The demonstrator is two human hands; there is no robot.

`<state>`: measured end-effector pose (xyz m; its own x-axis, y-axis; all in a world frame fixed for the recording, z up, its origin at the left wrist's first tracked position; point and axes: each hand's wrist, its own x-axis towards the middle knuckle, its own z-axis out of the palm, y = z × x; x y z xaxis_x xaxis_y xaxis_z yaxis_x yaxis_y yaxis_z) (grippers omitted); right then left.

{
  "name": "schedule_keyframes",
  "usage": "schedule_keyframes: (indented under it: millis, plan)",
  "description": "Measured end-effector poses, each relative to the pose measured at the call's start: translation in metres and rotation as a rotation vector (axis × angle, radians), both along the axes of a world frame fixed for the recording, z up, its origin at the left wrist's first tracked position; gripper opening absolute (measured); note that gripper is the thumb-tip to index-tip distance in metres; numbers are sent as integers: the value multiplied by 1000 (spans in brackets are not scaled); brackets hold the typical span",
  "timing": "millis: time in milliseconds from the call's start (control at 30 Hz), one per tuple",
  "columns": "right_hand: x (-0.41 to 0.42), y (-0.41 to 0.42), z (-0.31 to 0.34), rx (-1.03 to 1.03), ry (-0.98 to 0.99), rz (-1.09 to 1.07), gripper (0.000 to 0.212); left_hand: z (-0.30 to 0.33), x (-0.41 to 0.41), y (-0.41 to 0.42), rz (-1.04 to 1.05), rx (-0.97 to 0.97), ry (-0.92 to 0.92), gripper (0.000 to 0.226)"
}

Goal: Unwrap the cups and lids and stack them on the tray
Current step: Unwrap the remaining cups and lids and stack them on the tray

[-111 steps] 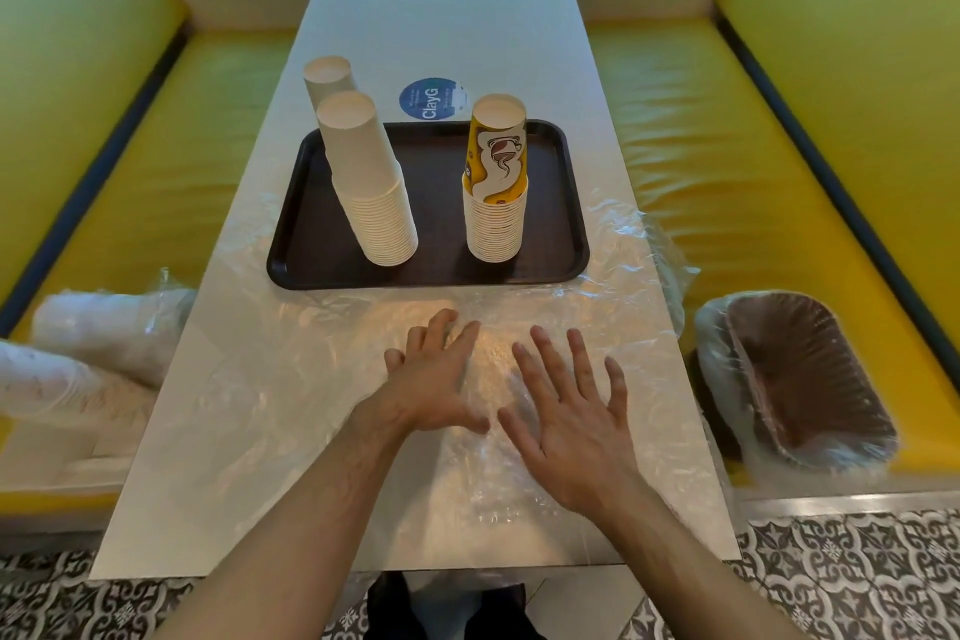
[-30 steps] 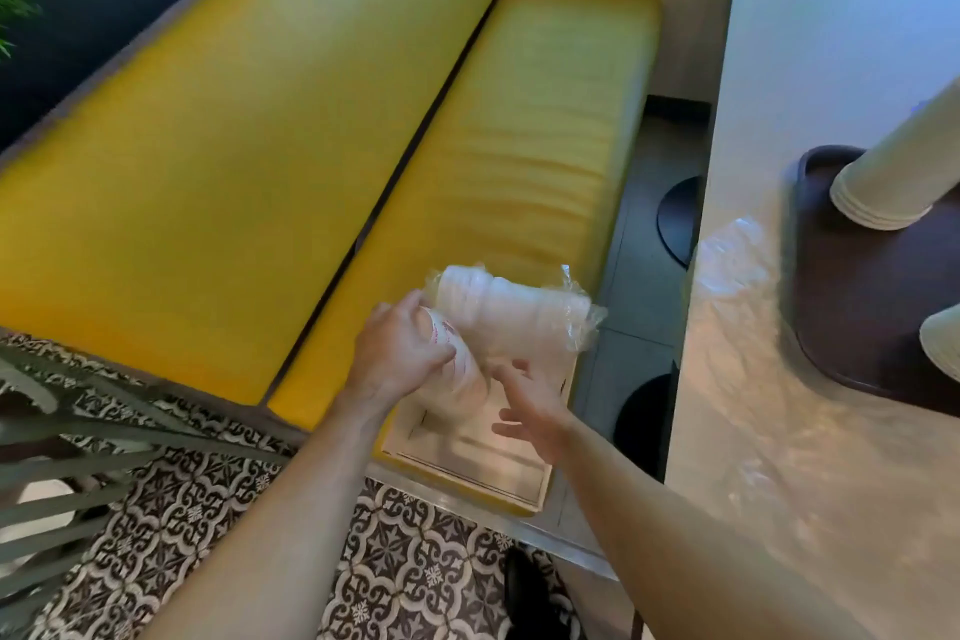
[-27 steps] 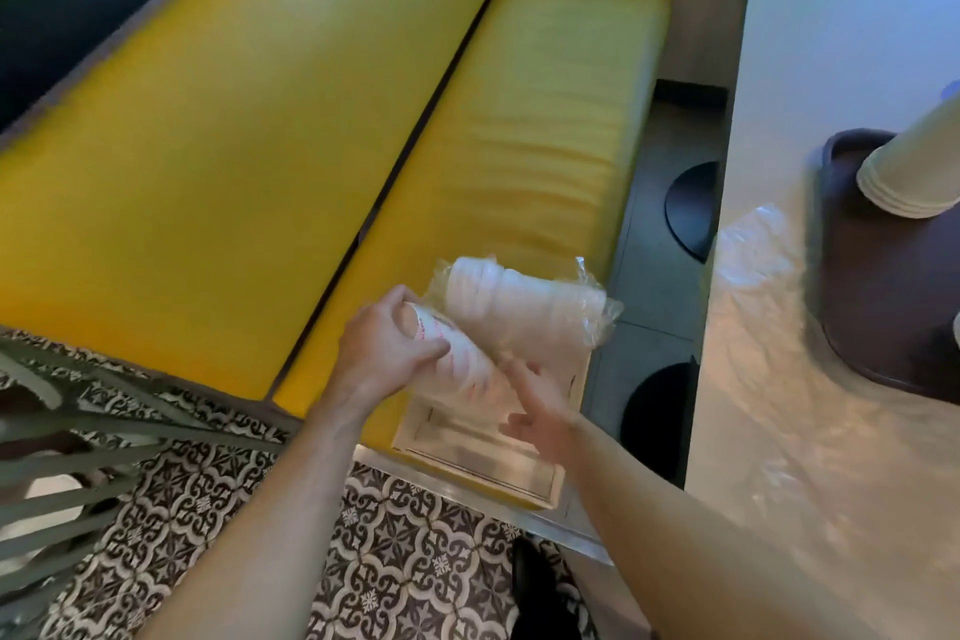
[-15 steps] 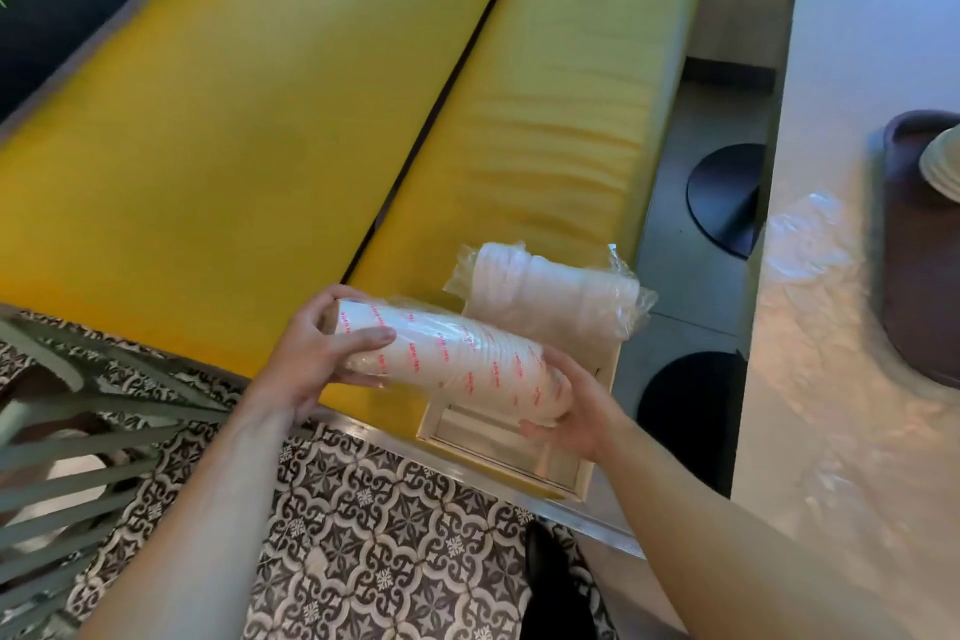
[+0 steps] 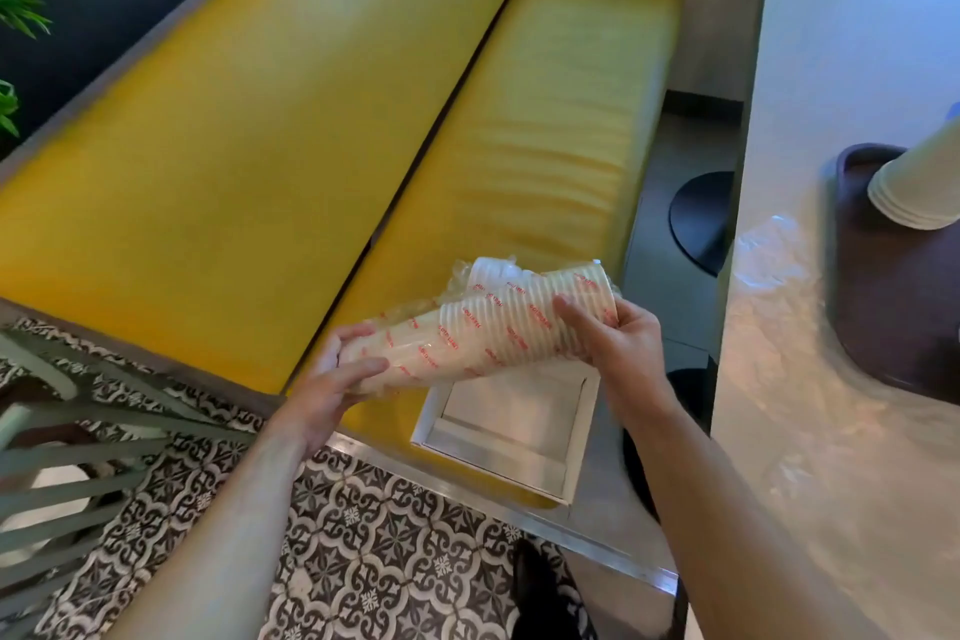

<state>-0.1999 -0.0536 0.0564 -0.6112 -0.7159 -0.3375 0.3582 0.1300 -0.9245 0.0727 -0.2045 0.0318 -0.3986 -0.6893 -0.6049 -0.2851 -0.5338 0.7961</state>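
Note:
A sleeve of nested cream cups (image 5: 483,333), wrapped in clear plastic with red print, is lifted above the yellow bench. My left hand (image 5: 332,379) grips its narrow end and my right hand (image 5: 618,338) grips its wide end. Behind it a second wrapped pack of white lids (image 5: 491,270) lies on the bench, mostly hidden. At the right edge the dark brown tray (image 5: 883,286) sits on the white table with an unwrapped cup stack (image 5: 919,187) on it.
A white shallow box (image 5: 509,426) lies on the yellow bench seat (image 5: 545,146). Loose clear plastic wrap (image 5: 769,255) covers the table's near part. Black table bases (image 5: 701,218) stand between bench and table. A green railing (image 5: 62,457) is at the left over patterned floor tiles.
Both hands have lifted the wrapped cup sleeve off the bench and swung it up and right, its wide end now higher. The view has turned slightly toward the table.

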Motion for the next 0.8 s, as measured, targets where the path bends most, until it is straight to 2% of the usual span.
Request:
schedule_keyframes:
  millis: [133,200,267,400,533,633,700,733,800]
  plan:
    - [-9,7,46,55,453,189,10,20,-29,10,-405,-358,-323,76]
    - [-8,11,67,37,606,261,11,42,-58,23,-491,-586,-336,103]
    - [-3,17,85,-40,802,343,20,65,-85,43,-546,-714,-253,118]
    - [2,36,108,-231,1087,386,25,96,-113,84,-428,-581,142,120]
    - [-1,59,119,-294,1192,505,30,125,-125,117,-390,-708,215,114]
    - [-12,73,139,-171,1172,750,27,132,-132,135,-389,-768,198,103]
    - [-23,81,157,35,1189,944,33,128,-136,146,-368,-795,188,99]
    - [-29,86,164,139,1264,953,43,128,-138,153,-355,-800,183,100]
    - [-34,92,176,253,1452,807,57,125,-142,163,-335,-828,169,101]
